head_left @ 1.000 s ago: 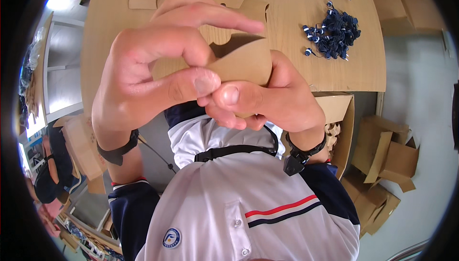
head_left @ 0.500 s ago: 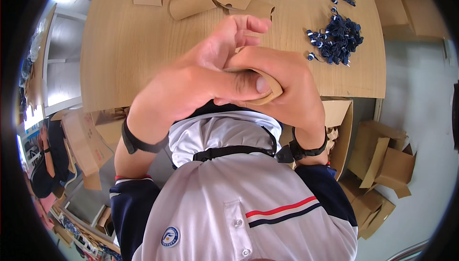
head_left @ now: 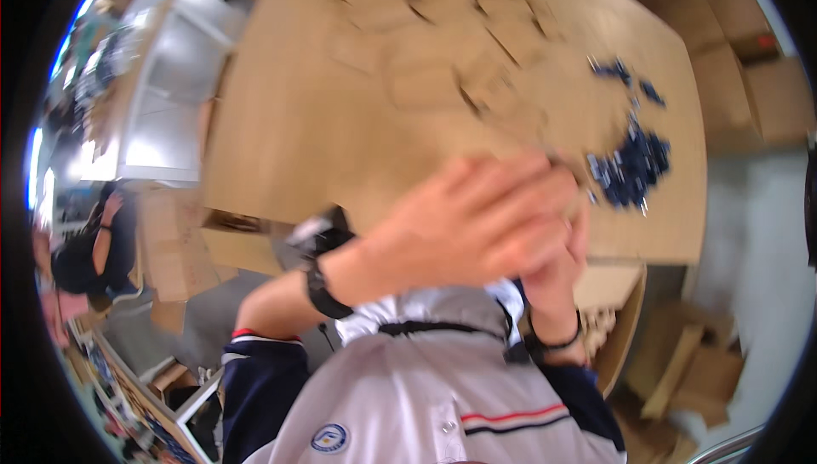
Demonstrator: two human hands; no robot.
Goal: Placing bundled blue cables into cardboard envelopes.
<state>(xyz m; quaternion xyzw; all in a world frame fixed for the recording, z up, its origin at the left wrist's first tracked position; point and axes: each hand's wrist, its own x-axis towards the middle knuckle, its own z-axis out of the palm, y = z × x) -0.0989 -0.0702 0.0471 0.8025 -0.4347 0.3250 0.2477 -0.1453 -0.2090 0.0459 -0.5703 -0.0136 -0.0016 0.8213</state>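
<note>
My left hand (head_left: 485, 222) reaches across in front of my body, its fingers curled over my right hand (head_left: 557, 273). Both hands are closed together and smeared by motion. Between them, a small brown edge of a curved cardboard sleeve (head_left: 576, 170) shows past my left fingertips; the rest of it is hidden. Several similar flat or curved cardboard sleeves (head_left: 421, 77) lie blurred on the far part of the wooden table (head_left: 281, 141). To the right of my hands sits a pile of dark blue corded earphones (head_left: 631, 168), with a few loose ones beyond it.
An open carton (head_left: 625, 315) holding brown pieces stands by the table's near right edge. More open cartons (head_left: 702, 370) are on the floor at right, and stacked boxes (head_left: 723, 81) stand at far right. Another person (head_left: 94, 247) is at the left, beside a carton (head_left: 174, 243).
My left hand has swung over the right one, covering most of the cardboard sleeve. The hands moved right and lower in view, and the view itself has shifted, showing more of the table's far side.
</note>
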